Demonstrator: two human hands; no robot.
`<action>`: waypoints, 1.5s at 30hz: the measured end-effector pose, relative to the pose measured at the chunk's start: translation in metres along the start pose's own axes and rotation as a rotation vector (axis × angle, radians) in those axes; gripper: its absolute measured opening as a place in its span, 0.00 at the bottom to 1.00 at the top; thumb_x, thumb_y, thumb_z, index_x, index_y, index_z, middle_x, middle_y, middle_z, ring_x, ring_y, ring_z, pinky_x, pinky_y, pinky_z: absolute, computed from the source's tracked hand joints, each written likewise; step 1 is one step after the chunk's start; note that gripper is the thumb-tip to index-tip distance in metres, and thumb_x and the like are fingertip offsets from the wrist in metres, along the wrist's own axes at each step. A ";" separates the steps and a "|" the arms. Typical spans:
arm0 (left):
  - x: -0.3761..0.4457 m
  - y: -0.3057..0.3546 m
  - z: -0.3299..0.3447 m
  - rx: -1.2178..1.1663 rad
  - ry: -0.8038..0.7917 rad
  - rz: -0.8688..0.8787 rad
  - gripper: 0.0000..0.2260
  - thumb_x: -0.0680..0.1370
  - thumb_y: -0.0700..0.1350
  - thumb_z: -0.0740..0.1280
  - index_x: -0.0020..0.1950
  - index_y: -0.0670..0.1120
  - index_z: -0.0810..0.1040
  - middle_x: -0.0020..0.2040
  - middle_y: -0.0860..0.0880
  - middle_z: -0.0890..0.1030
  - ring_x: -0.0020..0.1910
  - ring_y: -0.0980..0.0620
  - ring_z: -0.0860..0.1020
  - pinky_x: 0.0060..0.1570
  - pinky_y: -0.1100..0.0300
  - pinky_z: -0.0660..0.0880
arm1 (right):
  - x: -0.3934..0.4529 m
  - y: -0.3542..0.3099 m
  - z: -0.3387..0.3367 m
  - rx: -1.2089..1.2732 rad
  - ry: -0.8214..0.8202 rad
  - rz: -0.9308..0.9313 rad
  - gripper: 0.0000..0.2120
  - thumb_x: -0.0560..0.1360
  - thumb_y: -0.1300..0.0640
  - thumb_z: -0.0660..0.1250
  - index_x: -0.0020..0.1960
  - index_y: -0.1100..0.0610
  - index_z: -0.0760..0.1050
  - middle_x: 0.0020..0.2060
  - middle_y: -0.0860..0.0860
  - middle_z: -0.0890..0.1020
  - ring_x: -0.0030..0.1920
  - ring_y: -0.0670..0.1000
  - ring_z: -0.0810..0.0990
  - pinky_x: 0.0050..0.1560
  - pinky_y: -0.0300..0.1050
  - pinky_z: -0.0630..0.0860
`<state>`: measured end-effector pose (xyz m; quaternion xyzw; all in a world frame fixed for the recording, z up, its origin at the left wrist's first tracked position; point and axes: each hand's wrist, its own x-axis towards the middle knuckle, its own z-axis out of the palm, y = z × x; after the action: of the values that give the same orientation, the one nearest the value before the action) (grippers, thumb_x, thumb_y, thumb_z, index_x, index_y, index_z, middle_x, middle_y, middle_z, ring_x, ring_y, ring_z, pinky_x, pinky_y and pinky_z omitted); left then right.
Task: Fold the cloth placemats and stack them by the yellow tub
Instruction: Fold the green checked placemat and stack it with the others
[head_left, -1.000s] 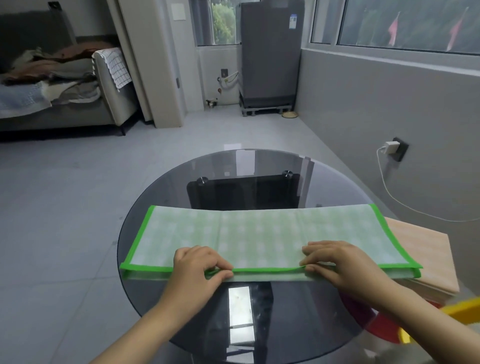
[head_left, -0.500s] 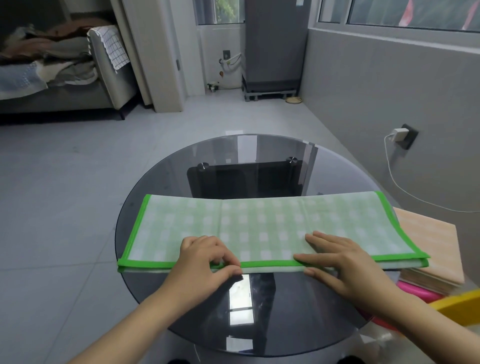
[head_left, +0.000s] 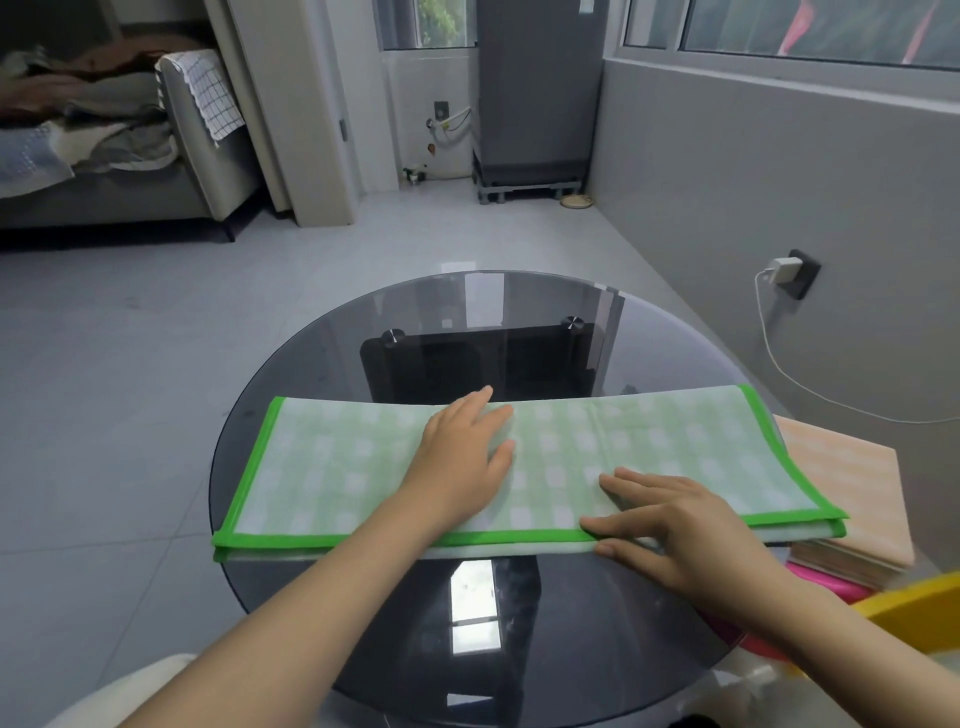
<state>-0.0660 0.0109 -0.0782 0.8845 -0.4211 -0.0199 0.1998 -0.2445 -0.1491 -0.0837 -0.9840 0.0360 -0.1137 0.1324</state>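
Green-checked placemat (head_left: 649, 447) folded once lengthwise, lying across the round glass table (head_left: 519, 312), right end overhanging the orange folded stack (head_left: 857, 493) just beside the yellow tub (head_left: 914, 608). Left hand (head_left: 462, 457) flat and spread mid-cloth, right hand (head_left: 685, 525) flat with straight fingers on the near green edge. Best to smooth outward from the centre, keep the borders aligned, then fold end to end; lower layer's alignment probably fine, hard to tell.
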 end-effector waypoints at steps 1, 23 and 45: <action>0.005 0.003 0.002 0.022 -0.038 -0.004 0.22 0.82 0.52 0.53 0.76 0.51 0.57 0.78 0.49 0.51 0.77 0.52 0.48 0.73 0.58 0.43 | 0.001 0.000 0.000 -0.007 -0.005 -0.006 0.16 0.69 0.37 0.59 0.48 0.39 0.82 0.51 0.48 0.84 0.53 0.51 0.82 0.49 0.43 0.76; 0.013 0.001 0.022 0.239 -0.109 -0.049 0.25 0.81 0.58 0.44 0.77 0.58 0.42 0.78 0.50 0.42 0.77 0.52 0.40 0.74 0.50 0.37 | 0.080 0.002 0.022 -0.082 -0.181 0.217 0.27 0.81 0.44 0.44 0.77 0.49 0.44 0.77 0.46 0.46 0.76 0.45 0.41 0.74 0.43 0.39; 0.013 0.005 0.018 0.254 -0.158 -0.065 0.30 0.74 0.61 0.36 0.77 0.57 0.39 0.78 0.50 0.39 0.76 0.53 0.37 0.74 0.51 0.35 | 0.061 0.065 -0.011 -0.096 -0.152 0.504 0.29 0.79 0.38 0.43 0.76 0.47 0.41 0.76 0.53 0.42 0.76 0.51 0.40 0.75 0.48 0.40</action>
<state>-0.0654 -0.0078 -0.0910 0.9115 -0.4059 -0.0423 0.0520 -0.1907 -0.2205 -0.0779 -0.9548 0.2753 -0.0011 0.1119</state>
